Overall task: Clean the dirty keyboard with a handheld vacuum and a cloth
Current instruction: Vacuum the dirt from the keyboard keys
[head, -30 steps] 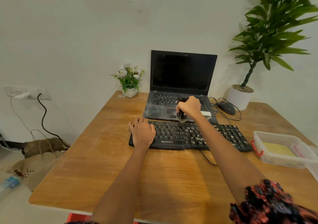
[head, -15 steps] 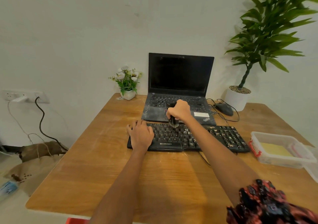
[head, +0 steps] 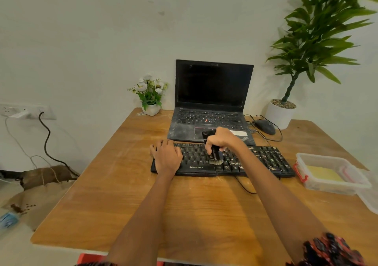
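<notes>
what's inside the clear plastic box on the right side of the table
Inside the clear plastic box lies a flat yellow cloth, resting on the bottom. Its far right part is blurred behind the box wall and a red latch, so anything else there cannot be seen.

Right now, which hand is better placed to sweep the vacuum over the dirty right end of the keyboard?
Right. The right hand already grips the handheld vacuum, brush down on the keyboard mid-board, nearer the debris-covered keys. The left hand rests on the far left end, steadying it.
</notes>
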